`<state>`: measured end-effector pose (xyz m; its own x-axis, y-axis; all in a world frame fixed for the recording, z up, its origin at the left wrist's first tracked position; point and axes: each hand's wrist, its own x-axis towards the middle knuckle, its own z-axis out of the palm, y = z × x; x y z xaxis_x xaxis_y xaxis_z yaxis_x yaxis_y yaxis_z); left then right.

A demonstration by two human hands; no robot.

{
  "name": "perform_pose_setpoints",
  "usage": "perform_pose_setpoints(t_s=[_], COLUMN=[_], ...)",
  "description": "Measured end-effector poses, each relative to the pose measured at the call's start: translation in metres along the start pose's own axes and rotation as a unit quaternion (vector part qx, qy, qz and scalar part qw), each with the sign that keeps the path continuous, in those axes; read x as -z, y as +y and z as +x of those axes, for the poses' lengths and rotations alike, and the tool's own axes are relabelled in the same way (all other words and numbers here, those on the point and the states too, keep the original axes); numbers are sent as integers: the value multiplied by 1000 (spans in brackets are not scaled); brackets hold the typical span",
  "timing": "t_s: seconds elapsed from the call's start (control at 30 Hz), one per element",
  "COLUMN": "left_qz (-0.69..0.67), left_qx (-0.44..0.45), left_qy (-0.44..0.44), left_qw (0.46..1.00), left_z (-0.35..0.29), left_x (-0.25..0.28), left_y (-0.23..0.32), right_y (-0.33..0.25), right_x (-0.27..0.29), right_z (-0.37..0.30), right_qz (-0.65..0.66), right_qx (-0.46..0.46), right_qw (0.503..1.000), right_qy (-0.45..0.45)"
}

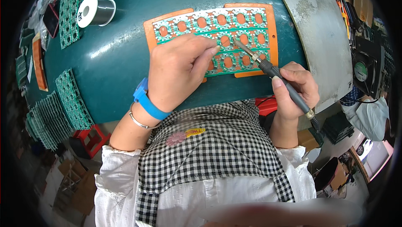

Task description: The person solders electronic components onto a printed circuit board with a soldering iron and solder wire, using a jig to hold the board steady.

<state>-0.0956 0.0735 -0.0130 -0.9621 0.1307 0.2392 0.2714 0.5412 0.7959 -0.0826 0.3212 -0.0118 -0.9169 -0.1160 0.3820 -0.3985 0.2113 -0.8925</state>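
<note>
A panel of green circuit boards (264, 29) with rows of oval openings lies on an orange holder (274, 47). My left hand (178, 66) reaches over the panel's left and middle part, hiding some of it. Its thumb and forefinger are pinched on a thin solder wire (225, 41), only faintly visible by the fingertips. In my right hand (299, 87) is a grey-handled soldering iron (266, 67), gripped like a pen. The iron points up and left, its tip at the middle row of boards, close to my left fingertips.
A spool of wire (104, 12) stands upper left by another green panel (70, 13). More panels are stacked at the lower left (52, 120). A worn grey sheet (324, 45) covers the table's right side; a black fan (363, 70) stands beyond it. Another person's sleeve (368, 118) shows far right.
</note>
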Motion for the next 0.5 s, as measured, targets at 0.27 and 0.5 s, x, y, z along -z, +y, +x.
perform_pose_setpoints(t_s=[0.27,0.5], left_qz=[36,33], left_qx=[2,-35], left_qy=[-15,-16], left_qw=[999,999], left_z=[0,-2], left_x=[-3,-1], left_y=[-1,-3], right_y=[3,-8], right_x=[-5,-5], right_z=[-2,-3], right_qz=[-54,-92], right_qx=[29,30], right_qw=[998,994], right_qy=[-10,-43])
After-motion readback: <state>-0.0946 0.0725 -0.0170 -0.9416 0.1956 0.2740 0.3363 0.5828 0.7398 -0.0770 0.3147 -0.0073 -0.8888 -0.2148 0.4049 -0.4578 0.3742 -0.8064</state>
